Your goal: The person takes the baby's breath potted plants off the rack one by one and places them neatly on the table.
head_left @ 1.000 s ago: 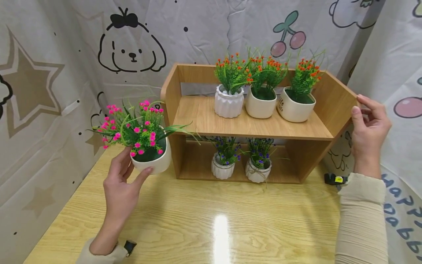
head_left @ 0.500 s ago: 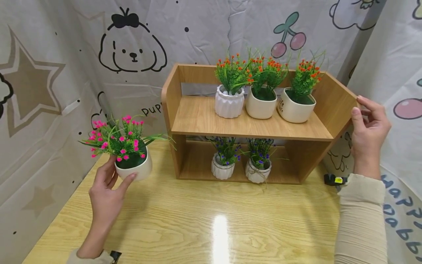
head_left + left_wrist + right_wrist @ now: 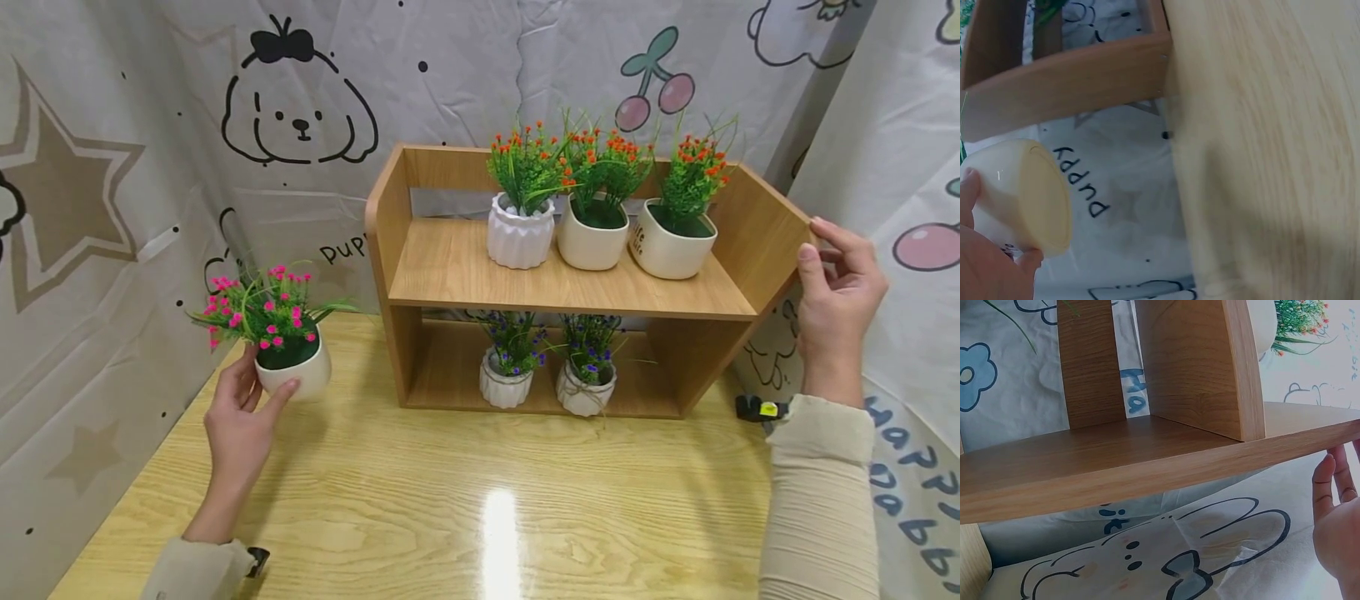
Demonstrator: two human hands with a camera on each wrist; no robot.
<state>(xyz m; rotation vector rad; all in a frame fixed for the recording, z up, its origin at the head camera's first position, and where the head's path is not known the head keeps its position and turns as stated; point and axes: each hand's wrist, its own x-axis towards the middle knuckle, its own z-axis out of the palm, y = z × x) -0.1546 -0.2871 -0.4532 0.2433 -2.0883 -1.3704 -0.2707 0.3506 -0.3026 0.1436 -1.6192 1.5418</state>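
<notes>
My left hand (image 3: 243, 421) grips a white pot (image 3: 300, 375) with thumb and fingers on its sides. The pot carries an artificial plant with pink flowers (image 3: 270, 312) and is tilted above the table, left of the shelf. Its pale underside (image 3: 1047, 200) faces the left wrist camera. My right hand (image 3: 840, 300) holds the front edge of the right side panel of the two-tier wooden shelf (image 3: 457, 279), thumb and index finger at that edge. The right wrist view shows the fingertips (image 3: 1324, 465) right at the panel's edge.
Three white pots with orange-flowered plants (image 3: 592, 237) stand on the upper tier. Two small white pots with purple flowers (image 3: 507, 383) stand below. A black item with a yellow label (image 3: 761, 408) lies right of the shelf. Patterned curtains (image 3: 450, 75) enclose the wooden table (image 3: 420, 500).
My left hand has carried the pink-flowered plant left, away from the shelf's side, and lower towards the table. The right hand has stayed at the shelf panel.
</notes>
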